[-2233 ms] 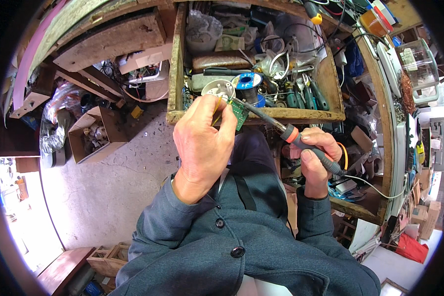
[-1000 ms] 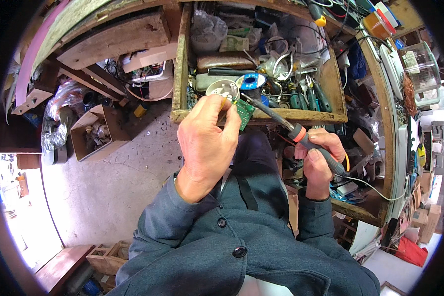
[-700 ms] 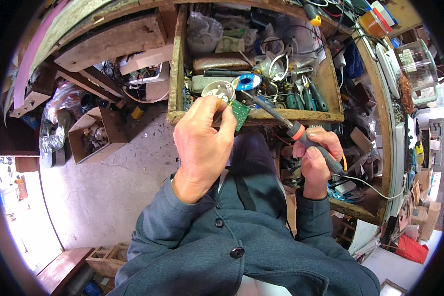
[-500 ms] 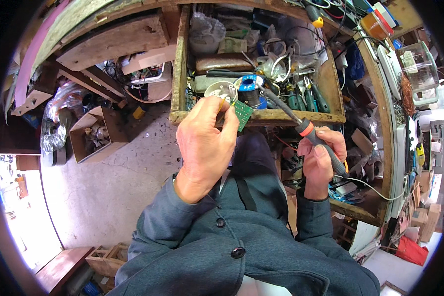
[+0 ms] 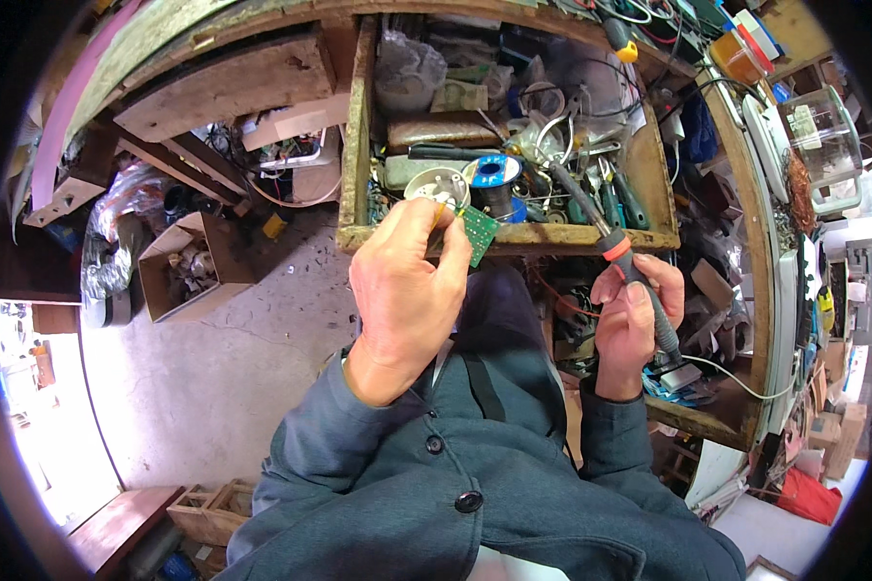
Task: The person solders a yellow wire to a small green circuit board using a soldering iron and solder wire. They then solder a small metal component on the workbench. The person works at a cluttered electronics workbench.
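Observation:
My left hand (image 5: pixel 405 290) pinches a small green circuit board (image 5: pixel 480 234) near the front edge of an open wooden drawer (image 5: pixel 591 235). A whitish round cup-like part (image 5: pixel 438 184) shows just beyond the fingertips; whether the hand touches it I cannot tell. In my right hand (image 5: pixel 638 318) is a soldering iron (image 5: pixel 617 248) with a dark handle and a red band, its shaft slanting up and left over the drawer. The iron's tip is apart from the board. A blue-rimmed spool of solder wire (image 5: pixel 494 172) stands in the drawer, between board and iron.
Green-handled tools (image 5: pixel 610 198), a brown case (image 5: pixel 446 129) and plastic bags crowd the drawer. A white cord (image 5: pixel 746 384) runs at the right. An open cardboard box (image 5: pixel 192 266) sits on the floor at left, and a clear plastic container (image 5: pixel 822 140) stands far right.
The soldering iron has swung to a steeper slant, its tip moving right, away from the solder spool. The left hand still holds the circuit board in nearly the same place.

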